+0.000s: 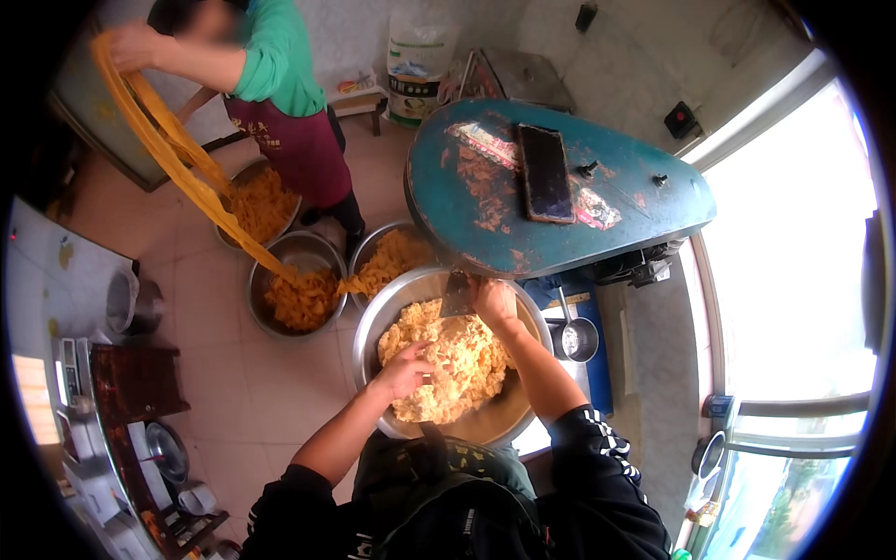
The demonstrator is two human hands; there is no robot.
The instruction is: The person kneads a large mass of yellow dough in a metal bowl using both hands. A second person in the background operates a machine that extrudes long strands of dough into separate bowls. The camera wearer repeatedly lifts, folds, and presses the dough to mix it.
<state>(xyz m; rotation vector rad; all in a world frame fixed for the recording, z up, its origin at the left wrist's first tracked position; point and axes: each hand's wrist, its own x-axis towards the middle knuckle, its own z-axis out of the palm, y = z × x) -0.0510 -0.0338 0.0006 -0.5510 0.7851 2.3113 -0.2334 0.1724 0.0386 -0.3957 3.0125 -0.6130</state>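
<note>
A large steel bowl (504, 425) of pale crumbly dough (448, 364) was seen low in the centre, just below a teal machine top (644, 201). The left hand (406, 371) was pressed into the dough with its fingers curled around a clump. The right hand (493, 301) was closed on a flat metal scraper (456, 294) at the bowl's far rim. Beyond, three smaller bowls (289, 257) of orange dough stood on the floor, and a long orange dough strip (177, 159) was lifted by another person (280, 84).

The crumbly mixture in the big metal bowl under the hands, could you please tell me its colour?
Pale yellow, crumbly mixture, seen best in the head view.
</note>
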